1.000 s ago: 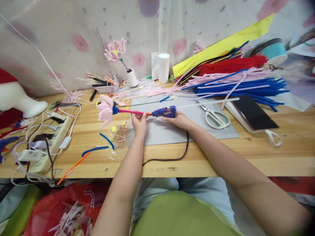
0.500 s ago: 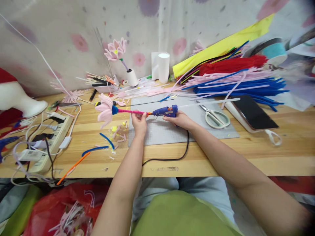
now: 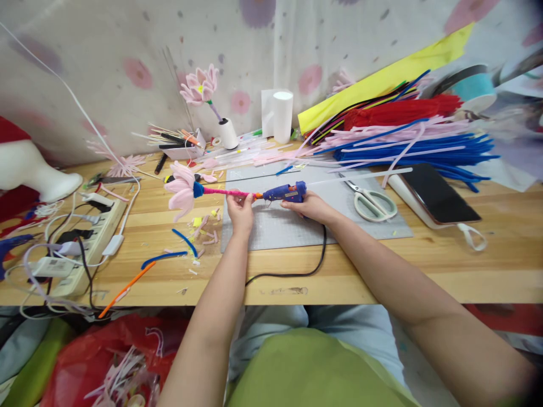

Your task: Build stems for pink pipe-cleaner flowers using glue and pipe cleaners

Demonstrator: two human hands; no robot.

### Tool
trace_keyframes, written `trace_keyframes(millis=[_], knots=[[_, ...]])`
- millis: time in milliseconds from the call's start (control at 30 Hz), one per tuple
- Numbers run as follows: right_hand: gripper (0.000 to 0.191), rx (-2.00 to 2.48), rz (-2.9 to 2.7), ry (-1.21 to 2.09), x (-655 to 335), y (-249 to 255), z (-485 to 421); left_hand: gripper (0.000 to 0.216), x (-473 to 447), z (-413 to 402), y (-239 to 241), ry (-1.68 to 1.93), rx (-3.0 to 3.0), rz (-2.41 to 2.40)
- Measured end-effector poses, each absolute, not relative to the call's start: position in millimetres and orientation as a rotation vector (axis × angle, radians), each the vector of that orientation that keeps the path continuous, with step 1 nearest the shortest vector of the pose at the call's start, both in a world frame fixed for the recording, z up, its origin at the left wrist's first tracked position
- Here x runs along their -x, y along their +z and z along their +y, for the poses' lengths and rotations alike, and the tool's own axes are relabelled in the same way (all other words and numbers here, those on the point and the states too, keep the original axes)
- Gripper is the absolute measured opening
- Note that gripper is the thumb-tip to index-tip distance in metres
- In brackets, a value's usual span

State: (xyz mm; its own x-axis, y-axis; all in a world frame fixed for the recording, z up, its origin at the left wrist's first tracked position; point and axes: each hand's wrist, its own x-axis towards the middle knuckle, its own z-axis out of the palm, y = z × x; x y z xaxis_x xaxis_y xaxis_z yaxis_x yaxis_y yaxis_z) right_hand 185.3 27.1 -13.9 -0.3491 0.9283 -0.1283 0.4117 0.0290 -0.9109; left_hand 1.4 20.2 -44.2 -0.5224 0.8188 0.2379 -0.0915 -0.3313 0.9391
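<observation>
My left hand (image 3: 240,210) is closed around the pink wrapped stem of a pipe-cleaner flower (image 3: 181,189), whose pale pink petals and blue collar point left over the table. My right hand (image 3: 309,206) grips a blue glue gun (image 3: 285,193), its orange tip touching the stem's end just right of my left fingers. Both hands hover over a grey cutting mat (image 3: 373,229). The gun's black cord (image 3: 297,271) runs off the table's front edge.
White scissors (image 3: 370,203) and a dark phone (image 3: 438,198) lie to the right. Bundles of blue, red and pink pipe cleaners (image 3: 407,141) fill the back right. A power strip (image 3: 89,237) with plugs sits left. Loose blue and orange pieces (image 3: 161,260) lie nearby.
Between the first two frames the glue gun and flower shifted very slightly. Since half a second ago nothing has visibly changed.
</observation>
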Motion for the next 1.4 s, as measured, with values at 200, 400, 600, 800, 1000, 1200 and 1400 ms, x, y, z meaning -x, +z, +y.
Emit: trace_keyframes(millis=[200, 400, 600, 800, 1000, 1200, 1400], knots=[[0.042, 1.303, -1.793, 1.349, -188.4, -14.5, 26.6, 0.038, -0.6, 21.0, -45.4, 1.893, -0.980, 1.300], [0.045, 1.442, -1.592, 1.175, -202.9, -15.0, 39.6, 0.036, -0.7, 20.5, -46.4, 1.899, -0.960, 1.308], [0.047, 1.756, -1.616, 0.606, -215.7, -28.3, 63.1, 0.035, -2.4, 17.7, -44.1, 1.896, -0.940, 1.280], [0.043, 1.815, -1.832, 0.436, -217.4, -31.7, 64.1, 0.035, -3.2, 16.9, -42.9, 1.876, -0.915, 1.303], [0.043, 1.824, -1.991, 0.171, -234.5, -6.8, 43.9, 0.034, -4.6, 16.4, -44.0, 1.873, -0.900, 1.281], [0.032, 1.672, -2.236, 0.529, -215.6, 14.5, 21.6, 0.036, -8.1, 15.4, -42.1, 1.861, -0.884, 1.267], [0.033, 1.068, -2.113, 0.561, -148.7, -9.1, 30.5, 0.040, -8.3, 14.1, -40.6, 1.843, -0.823, 1.194]])
